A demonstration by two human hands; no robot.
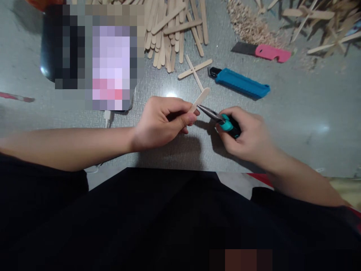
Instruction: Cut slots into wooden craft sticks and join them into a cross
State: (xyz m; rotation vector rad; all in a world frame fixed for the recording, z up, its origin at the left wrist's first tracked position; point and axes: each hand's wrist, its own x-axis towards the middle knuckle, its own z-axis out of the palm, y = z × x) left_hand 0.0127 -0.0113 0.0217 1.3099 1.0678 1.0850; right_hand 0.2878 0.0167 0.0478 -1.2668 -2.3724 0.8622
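My left hand (pixel 166 122) pinches a wooden craft stick (pixel 201 98) between thumb and fingers, its rounded end pointing up and to the right. My right hand (pixel 246 131) is wrapped round needle-nose pliers (pixel 218 117) with teal and black handles. The tips of the pliers meet the edge of the stick just beyond my left fingertips; whether the jaws grip it I cannot tell. Just behind the held stick, two craft sticks lie crossed as an X (pixel 193 70) on the table.
A blue box cutter (pixel 242 82) and a pink-handled blade (pixel 272 52) lie behind my right hand. A pile of craft sticks (pixel 166 34), wood shavings (pixel 248 24) and crossed-stick pieces (pixel 310 14) spread along the back. At left are a blurred phone (pixel 114 64) with a cable (pixel 107 118) and a dark rounded object (pixel 49 45).
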